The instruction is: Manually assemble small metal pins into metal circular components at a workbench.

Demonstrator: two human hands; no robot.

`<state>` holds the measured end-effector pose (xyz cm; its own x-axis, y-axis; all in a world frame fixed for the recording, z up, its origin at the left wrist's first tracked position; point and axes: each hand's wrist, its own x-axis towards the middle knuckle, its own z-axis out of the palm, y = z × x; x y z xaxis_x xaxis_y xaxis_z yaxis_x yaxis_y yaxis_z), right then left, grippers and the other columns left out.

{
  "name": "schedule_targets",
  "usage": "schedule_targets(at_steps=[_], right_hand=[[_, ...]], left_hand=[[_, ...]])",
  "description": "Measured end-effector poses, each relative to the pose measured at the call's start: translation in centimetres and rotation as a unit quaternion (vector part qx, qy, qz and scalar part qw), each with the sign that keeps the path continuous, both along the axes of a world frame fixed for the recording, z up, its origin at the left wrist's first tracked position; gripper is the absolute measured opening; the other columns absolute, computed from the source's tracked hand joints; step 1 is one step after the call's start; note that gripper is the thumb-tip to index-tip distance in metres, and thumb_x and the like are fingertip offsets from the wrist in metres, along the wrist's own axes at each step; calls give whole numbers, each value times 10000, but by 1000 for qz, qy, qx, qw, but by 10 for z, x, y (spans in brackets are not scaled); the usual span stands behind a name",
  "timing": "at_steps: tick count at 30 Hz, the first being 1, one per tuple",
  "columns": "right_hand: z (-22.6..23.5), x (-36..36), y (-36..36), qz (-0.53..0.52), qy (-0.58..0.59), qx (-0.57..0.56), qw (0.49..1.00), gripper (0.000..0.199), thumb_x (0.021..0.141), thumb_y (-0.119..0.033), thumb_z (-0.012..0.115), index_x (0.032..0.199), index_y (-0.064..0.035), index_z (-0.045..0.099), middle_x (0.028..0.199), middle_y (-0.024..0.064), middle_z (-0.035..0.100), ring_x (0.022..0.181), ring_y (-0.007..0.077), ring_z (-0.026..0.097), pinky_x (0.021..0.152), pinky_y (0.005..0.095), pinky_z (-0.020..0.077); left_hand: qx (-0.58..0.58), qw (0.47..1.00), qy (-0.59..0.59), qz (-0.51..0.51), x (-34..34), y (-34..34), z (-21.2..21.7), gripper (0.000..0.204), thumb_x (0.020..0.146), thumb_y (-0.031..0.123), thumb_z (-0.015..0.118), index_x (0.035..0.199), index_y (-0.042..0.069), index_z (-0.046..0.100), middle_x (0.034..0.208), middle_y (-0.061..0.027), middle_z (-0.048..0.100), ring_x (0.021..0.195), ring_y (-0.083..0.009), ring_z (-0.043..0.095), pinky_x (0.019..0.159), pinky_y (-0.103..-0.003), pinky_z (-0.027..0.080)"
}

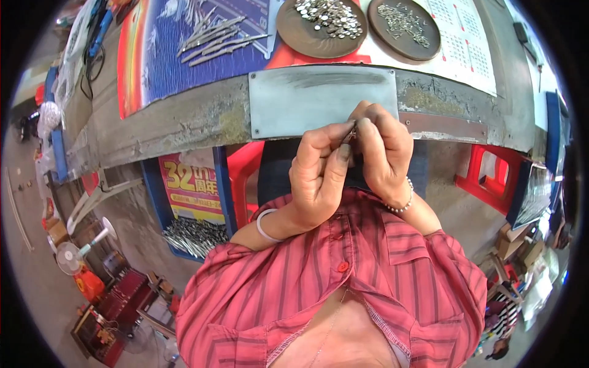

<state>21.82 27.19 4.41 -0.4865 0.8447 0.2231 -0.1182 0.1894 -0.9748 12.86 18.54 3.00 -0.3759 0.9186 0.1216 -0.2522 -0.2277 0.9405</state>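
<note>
My left hand [320, 164] and my right hand [383, 144] meet just over the front edge of the workbench, fingertips almost touching. Between them they pinch a small dark metal piece [349, 136], mostly covered by the fingers, so its kind does not show. A pale metal plate [294, 104] screwed to the bench edge lies right behind the hands. Beyond it stand a round brown dish [297, 44] of small silvery discs [334, 17] and a second brown dish [423, 52] with tiny metal pins [402, 24]. Slender silvery metal pieces [215, 42] lie in a loose pile at the far left.
Printed sheets [165, 73] cover part of the bench. Below its edge, at left, a blue crate [222, 178] holds many slim metal pieces [193, 236]. Red stools [245, 172] stand under the bench. A white fan [70, 257] is on the floor at lower left.
</note>
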Motion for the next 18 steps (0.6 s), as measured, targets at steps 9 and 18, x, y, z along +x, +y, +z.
schedule_targets(at_steps=[9, 18], right_hand=[[-19, -13, -6, -87, -115, 261, 954, 177, 865, -106, 582, 731, -13, 512, 629, 98, 520, 480, 266, 494, 433, 328, 393], [-3, 8, -11, 17, -24, 6, 1000, 35, 849, 35, 568, 877, 47, 550, 773, 78, 572, 603, 84, 504, 508, 210, 414]], left_hand=[[8, 997, 48, 63, -2, 2, -6, 239, 945, -12, 444, 1180, -43, 473, 968, -74, 624, 871, -78, 573, 764, -201, 461], [3, 995, -102, -16, -10, -4, 7, 323, 951, 6, 464, 1269, -26, 417, 1002, -39, 570, 771, -46, 516, 715, -195, 466]])
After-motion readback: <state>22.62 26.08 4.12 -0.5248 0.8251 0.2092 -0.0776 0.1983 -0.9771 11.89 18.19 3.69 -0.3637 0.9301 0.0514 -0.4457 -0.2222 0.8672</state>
